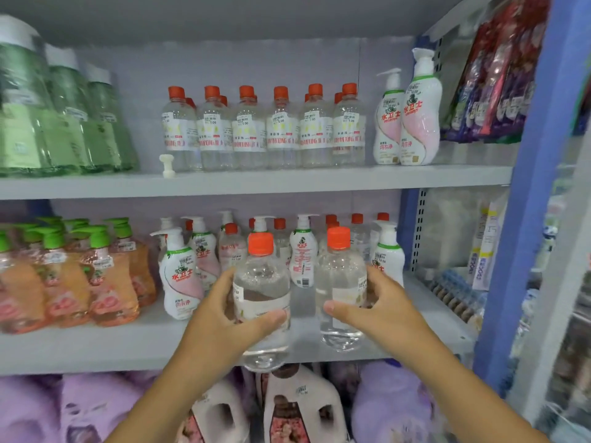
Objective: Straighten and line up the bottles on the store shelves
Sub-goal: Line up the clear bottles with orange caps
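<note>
Bottles with orange caps held in front of the middle shelf [96, 346], left bottle [261, 302] gripped by left hand [224, 318] with fingers curled round it, right bottle [340, 292] clasped by right hand [380, 311], thumb across its front

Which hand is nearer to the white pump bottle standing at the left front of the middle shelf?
Left. The left hand grips a clear orange-capped bottle just right of the white pump bottle. The right hand holds the second clear bottle, farther right.
</note>
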The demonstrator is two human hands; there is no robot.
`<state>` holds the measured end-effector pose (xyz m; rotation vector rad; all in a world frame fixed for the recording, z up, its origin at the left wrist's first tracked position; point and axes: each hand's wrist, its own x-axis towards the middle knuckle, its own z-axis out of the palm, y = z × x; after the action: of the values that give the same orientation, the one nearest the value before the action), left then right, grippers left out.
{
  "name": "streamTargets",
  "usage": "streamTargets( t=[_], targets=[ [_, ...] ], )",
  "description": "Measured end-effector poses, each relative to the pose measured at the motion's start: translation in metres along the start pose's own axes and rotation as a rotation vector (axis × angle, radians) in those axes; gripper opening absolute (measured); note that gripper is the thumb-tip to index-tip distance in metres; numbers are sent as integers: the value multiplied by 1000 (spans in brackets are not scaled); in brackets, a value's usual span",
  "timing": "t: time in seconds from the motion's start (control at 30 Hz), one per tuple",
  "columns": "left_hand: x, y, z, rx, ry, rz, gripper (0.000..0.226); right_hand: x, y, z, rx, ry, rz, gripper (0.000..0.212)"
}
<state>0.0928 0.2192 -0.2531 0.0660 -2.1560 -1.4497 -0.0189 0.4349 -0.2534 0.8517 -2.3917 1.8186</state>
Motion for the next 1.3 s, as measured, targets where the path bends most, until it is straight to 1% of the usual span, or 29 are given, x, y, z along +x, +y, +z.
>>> streamTargets(
  t=[0.1,0.17,0.23,0.27,0.37,0.43,0.5,0.53,0.57,0.6,0.7,0.77,0.8,0.83,0.93,1.03,1.07,1.1,1.13,1.17,1.2,1.23,1.3],
  targets=[
    [-18,76,-16,6,48,162,66,-17,-62,-31,0,2,-161,48],
    [-14,120,-25,-22,82,254,58,-19,-106,-52,23,32,-251,52],
    [6,155,-33,-54,113,320,53,-7,-142,-73,12,78,-326,52],
    [21,170,-35,-34,123,349,54,3,-157,-82,1,107,-351,50],
    [82,197,-32,75,162,383,61,50,-183,-100,-100,204,-329,50],
    [123,201,-22,107,171,328,60,84,-185,-105,-118,210,-263,50],
    [156,198,-5,155,158,266,55,113,-176,-104,-159,198,-210,40],
    [170,193,3,177,145,241,51,125,-169,-102,-182,198,-188,41],
    [185,186,10,200,124,211,50,135,-163,-102,-200,197,-171,49],
    [199,178,16,225,104,181,54,147,-155,-103,-212,212,-141,56],
    [236,163,28,309,73,73,75,175,-146,-108,-300,196,-57,55],
    [253,164,34,335,57,-1,91,194,-145,-114,-427,150,12,75],
    [259,165,35,350,38,-10,93,202,-147,-116,-463,130,41,86],
    [263,166,35,371,5,-9,94,205,-151,-118,-482,111,70,92],
    [276,165,32,425,-114,-41,107,216,-155,-120,-490,80,112,94],
    [275,161,33,441,-132,-12,122,226,-144,-112,-574,110,64,104],
    [276,157,35,458,-140,7,118,233,-137,-109,-543,109,50,108],
    [276,154,37,485,-152,34,97,235,-132,-107,-518,113,29,110],
    [275,150,38,507,-182,46,68,237,-128,-106,-512,110,17,109],
    [276,148,36,510,-215,42,54,236,-127,-106,-516,106,8,102],
    [279,144,34,500,-239,18,51,236,-127,-108,-495,91,6,90],
    [282,141,31,476,-251,-11,55,234,-126,-112,-452,71,7,75],
    [284,137,29,413,-259,-43,67,234,-121,-120,-354,17,33,57]
  ],
)
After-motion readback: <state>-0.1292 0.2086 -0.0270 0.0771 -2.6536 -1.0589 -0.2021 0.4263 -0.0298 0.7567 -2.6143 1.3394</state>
